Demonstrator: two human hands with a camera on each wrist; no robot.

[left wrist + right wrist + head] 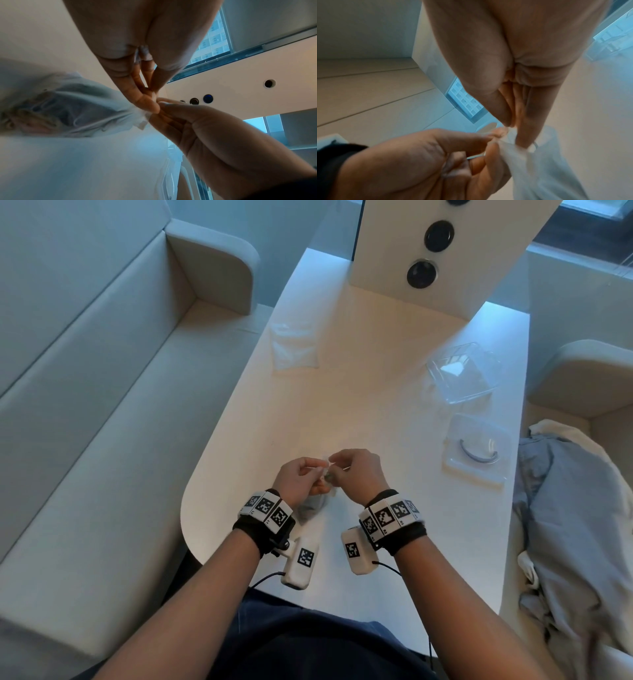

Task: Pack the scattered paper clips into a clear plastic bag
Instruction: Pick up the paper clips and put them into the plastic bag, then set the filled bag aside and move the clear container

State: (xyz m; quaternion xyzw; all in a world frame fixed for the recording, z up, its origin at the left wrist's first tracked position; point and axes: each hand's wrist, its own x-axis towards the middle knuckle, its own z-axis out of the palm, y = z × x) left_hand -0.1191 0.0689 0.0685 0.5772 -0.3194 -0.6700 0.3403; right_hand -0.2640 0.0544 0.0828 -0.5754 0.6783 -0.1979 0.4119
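Note:
A clear plastic bag (313, 506) hangs between my two hands just above the near end of the white table (376, 405). My left hand (320, 472) pinches the bag's mouth from the left. My right hand (337, 465) pinches the same mouth from the right, fingertips almost touching the left ones. In the left wrist view the bag (77, 108) bulges with a blurred clump of paper clips (29, 119) at its bottom. In the right wrist view the bag (547, 169) hangs below my right fingertips (522, 135). No loose clips show on the table.
A second flat clear bag (294, 347) lies at the far left of the table. A clear plastic box (462, 374) and its lid (476, 453) sit at the right. A white upright panel (394, 234) stands at the far end. Sofa left, crumpled clothing (575, 525) right.

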